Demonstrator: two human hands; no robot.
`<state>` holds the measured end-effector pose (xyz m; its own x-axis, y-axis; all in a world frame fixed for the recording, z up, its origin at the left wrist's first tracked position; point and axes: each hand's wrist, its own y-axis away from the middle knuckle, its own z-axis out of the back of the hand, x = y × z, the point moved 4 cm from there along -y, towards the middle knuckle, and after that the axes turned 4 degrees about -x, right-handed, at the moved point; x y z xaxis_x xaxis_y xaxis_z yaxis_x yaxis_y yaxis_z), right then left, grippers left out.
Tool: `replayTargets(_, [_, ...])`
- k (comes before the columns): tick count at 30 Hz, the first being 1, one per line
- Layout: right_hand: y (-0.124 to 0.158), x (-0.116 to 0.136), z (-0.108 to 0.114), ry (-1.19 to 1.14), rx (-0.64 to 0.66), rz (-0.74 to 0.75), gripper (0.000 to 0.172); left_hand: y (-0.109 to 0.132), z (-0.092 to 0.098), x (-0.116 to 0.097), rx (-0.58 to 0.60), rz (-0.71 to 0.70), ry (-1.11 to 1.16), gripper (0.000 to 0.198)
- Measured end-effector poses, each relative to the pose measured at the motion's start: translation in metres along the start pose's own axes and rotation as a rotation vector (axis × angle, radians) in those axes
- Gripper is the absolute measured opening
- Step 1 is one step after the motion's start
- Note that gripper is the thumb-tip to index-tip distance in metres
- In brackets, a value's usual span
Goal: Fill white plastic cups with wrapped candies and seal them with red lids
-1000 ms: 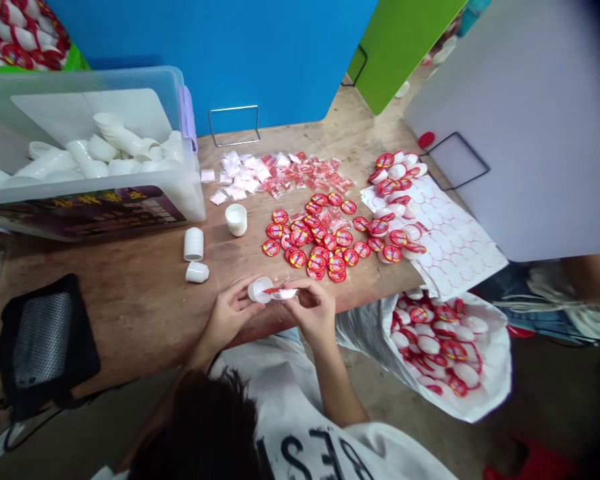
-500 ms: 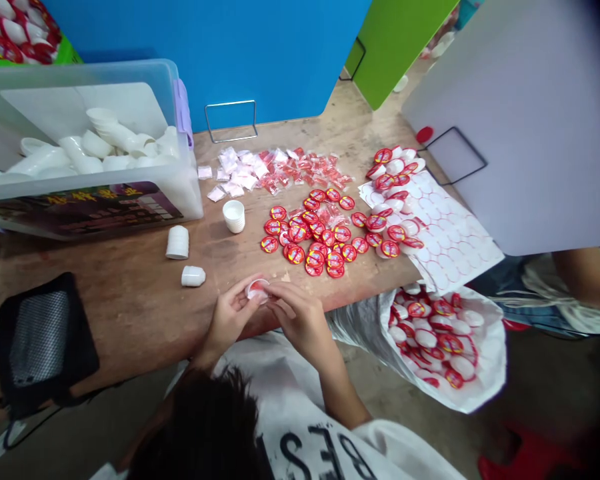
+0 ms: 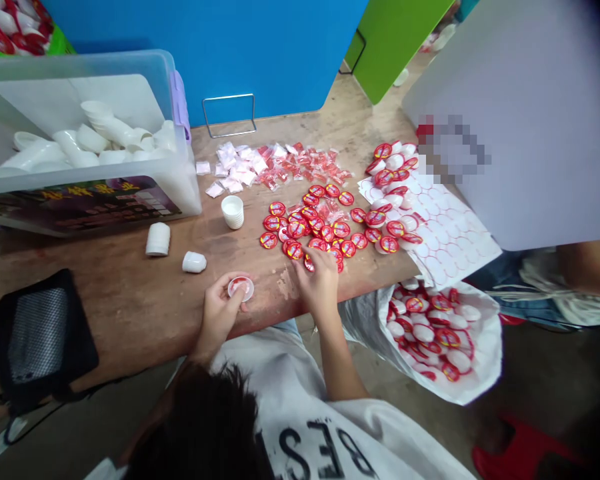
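You are pinching a small white plastic cup (image 3: 241, 288), light and thin-walled so best held by its rim, in your left hand (image 3: 219, 315) at seven o'clock, while your right hand (image 3: 320, 283) rests, grip unclear, on red round labels (image 3: 305, 227) at twelve o'clock.

In my left grip (image 3: 217, 319), the cup (image 3: 241, 288) was smooth white plastic; beneath it, the counter (image 3: 125, 300) was worn, rough wood; by my right grip (image 3: 320, 283), the round labels (image 3: 294, 250) looked glossy.

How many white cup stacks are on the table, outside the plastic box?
3: an upright cup stack, a lying cup stack left of it, and a short lying cup stack between them.
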<state>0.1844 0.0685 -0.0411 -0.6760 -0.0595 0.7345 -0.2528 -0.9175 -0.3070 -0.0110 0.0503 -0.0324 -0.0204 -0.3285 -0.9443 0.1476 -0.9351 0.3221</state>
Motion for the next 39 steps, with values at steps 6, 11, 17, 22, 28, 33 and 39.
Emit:
replayTargets(6, [-0.017, -0.024, -0.023, 0.21, 0.074, 0.013, 0.042, 0.001, 0.001, -0.003, -0.007, 0.021, 0.02, 0.019])
replayTargets(11, [-0.01, 0.003, -0.008, -0.164, 0.131, 0.023, 0.041, 0.001, 0.001, -0.005, -0.026, 0.031, 0.013, 0.018])
replayTargets(17, [0.029, 0.059, -0.008, -0.596, 0.335, 0.044, 0.034, 0.0, -0.009, -0.005, 0.01, 0.041, 0.031, 0.03])
replayTargets(22, [0.049, 0.067, -0.014, -0.571, 0.285, 0.094, 0.044, 0.002, -0.015, -0.004, 0.085, 0.088, 0.069, 0.047])
replayTargets(28, [0.053, 0.073, -0.007, -0.52, 0.3, 0.277, 0.06, 0.007, -0.014, -0.012, 0.164, 0.097, 0.075, 0.044])
replayTargets(33, [0.051, 0.073, -0.001, -0.494, 0.179, 0.337, 0.06, 0.022, -0.011, -0.024, 0.383, 0.174, 0.309, 0.065])
replayTargets(39, [0.055, 0.068, 0.001, -0.513, 0.098, 0.277, 0.058, 0.03, -0.01, -0.027, 0.429, 0.236, 0.268, 0.074])
